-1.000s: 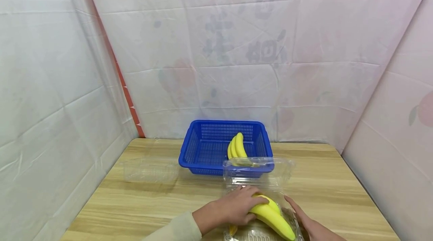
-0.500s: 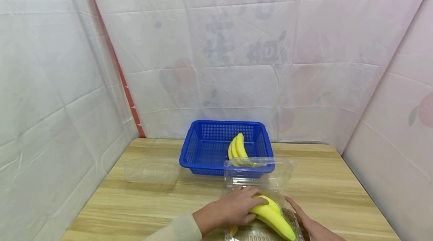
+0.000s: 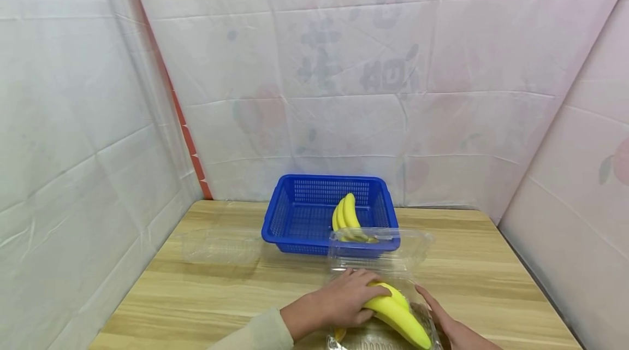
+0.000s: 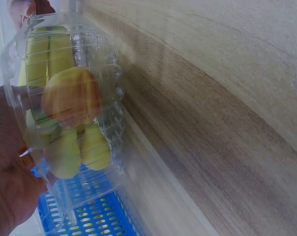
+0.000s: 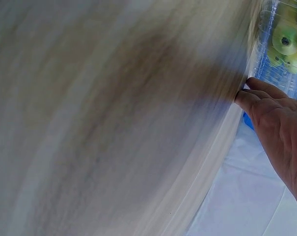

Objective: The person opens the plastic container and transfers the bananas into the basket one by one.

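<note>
A yellow banana bunch (image 3: 400,317) lies in the base of a clear plastic clamshell box (image 3: 366,340) at the table's near edge. The box's lid (image 3: 380,251) stands open behind it. My left hand (image 3: 344,300) lies over the bunch with its fingers curled round it. In the left wrist view the bananas (image 4: 69,147) show through the box's ribbed wall (image 4: 106,73), with my left hand (image 4: 11,187) beside them. My right hand (image 3: 439,314) touches the box's right side with straight fingers. In the right wrist view its fingertips (image 5: 251,96) meet the box's edge (image 5: 268,64).
A blue mesh basket (image 3: 275,230) stands at the back middle of the wooden table (image 3: 491,284), and a second banana bunch (image 3: 346,213) lies in it. Another clear plastic box (image 3: 221,246) sits left of the basket. White sheeting walls in the table on three sides.
</note>
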Tool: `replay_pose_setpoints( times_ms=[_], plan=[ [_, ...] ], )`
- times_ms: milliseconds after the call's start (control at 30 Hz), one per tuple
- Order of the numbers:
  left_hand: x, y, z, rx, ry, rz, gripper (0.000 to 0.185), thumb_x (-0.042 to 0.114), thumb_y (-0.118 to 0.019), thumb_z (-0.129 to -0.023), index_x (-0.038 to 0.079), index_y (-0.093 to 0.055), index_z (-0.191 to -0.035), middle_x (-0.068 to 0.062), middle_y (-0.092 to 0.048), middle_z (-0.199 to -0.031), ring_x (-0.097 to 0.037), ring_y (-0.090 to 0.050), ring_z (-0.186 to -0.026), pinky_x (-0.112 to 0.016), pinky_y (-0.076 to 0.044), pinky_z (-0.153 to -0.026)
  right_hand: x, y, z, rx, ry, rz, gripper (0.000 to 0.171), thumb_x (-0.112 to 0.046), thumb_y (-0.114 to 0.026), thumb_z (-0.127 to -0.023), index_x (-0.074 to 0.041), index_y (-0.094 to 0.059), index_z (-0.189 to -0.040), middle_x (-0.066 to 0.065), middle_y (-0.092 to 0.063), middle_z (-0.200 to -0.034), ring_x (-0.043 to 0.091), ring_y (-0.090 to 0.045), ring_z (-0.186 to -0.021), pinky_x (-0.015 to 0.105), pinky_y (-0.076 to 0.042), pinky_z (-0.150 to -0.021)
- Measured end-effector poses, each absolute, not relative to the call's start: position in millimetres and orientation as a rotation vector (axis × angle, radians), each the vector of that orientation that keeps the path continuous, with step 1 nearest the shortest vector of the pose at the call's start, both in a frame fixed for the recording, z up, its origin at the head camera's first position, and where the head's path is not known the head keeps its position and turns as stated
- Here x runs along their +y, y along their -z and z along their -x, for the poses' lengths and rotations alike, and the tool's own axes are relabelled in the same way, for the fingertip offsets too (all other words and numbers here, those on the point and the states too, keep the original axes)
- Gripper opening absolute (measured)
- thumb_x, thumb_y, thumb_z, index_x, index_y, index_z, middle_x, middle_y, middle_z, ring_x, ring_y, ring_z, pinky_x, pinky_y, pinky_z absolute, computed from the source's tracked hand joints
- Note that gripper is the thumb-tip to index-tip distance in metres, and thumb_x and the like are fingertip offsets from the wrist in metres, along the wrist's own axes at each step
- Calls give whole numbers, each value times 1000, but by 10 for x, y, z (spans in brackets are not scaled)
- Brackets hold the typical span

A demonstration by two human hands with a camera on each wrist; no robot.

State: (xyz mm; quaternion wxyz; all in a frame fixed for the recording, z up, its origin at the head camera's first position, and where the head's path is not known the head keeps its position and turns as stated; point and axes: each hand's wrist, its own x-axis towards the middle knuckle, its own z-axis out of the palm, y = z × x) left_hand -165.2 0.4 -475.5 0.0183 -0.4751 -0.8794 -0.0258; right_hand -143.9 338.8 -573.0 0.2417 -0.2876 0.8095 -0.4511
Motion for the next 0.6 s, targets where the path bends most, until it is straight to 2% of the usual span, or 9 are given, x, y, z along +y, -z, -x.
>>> replay_pose_setpoints(
  times_ms=[33,67,133,233,267,300,333,467,600],
  plan=[
    [3,4757,1654,-2730,87,1474,51,34,-70,-103,36,-54,-151,7,-56,-155,-14,-55,-142,-42,-53,-111,3387,5729,1442,2205,1231,781,112,-44,-67,-103,-24,21,-170,-37,11,-165,21,-28,-160,35,-50,-109],
    [2,4760,1656,-2727,91,1471,50,34,-70,-103,36,-54,-151,8,-57,-155,-14,-55,-142,-42,-54,-111,3387,5724,1444,2207,1225,780,112,-44,-67,-103,-24,21,-170,-26,11,-170,29,-28,-161,36,-50,-109],
    [-1,4758,1657,-2719,99,1466,50,35,-70,-103,36,-55,-150,8,-57,-154,-13,-55,-142,-41,-54,-111,3382,5707,1439,2210,1216,762,112,-43,-67,-103,-26,21,-170,-3,10,-177,32,-28,-160,37,-50,-109],
    [-6,4747,1661,-2713,111,1458,50,35,-70,-103,35,-55,-150,8,-59,-152,-13,-56,-142,-38,-53,-110,3369,5676,1427,2177,1274,771,112,-41,-69,-103,-23,18,-171,35,4,-173,0,-32,-154,31,-50,-108],
    [-8,4740,1664,-2713,116,1455,50,35,-70,-102,35,-55,-150,9,-59,-152,-12,-56,-141,-37,-53,-110,3365,5668,1423,2174,1281,767,112,-40,-69,-102,-23,18,-171,39,1,-172,-10,-29,-147,24,-49,-105],
    [-11,4734,1666,-2715,119,1452,50,36,-70,-103,35,-55,-150,9,-59,-152,-12,-56,-141,-36,-53,-110,3358,5662,1420,2156,1302,771,113,-38,-70,-102,-22,18,-171,43,-1,-171,-15,-28,-144,22,-48,-105],
    [-13,4726,1668,-2719,126,1449,50,36,-70,-103,35,-55,-151,9,-59,-152,-12,-56,-141,-36,-53,-110,3351,5660,1420,2139,1325,794,113,-37,-70,-102,-19,18,-171,50,-3,-167,-17,-29,-143,21,-49,-105],
    [-21,4688,1676,-2725,165,1441,52,36,-69,-103,35,-54,-152,8,-57,-154,-12,-56,-142,-35,-51,-113,3329,5658,1426,2070,1380,849,114,-33,-70,-103,-16,21,-169,57,-8,-161,-16,-30,-143,20,-48,-106],
    [-22,4650,1680,-2704,200,1438,51,35,-68,-103,33,-56,-152,6,-58,-154,-14,-55,-144,-32,-49,-115,3318,5658,1435,1967,1439,859,108,-34,-67,-104,-30,19,-170,54,-15,-162,-16,-34,-143,20,-48,-108]
  ],
)
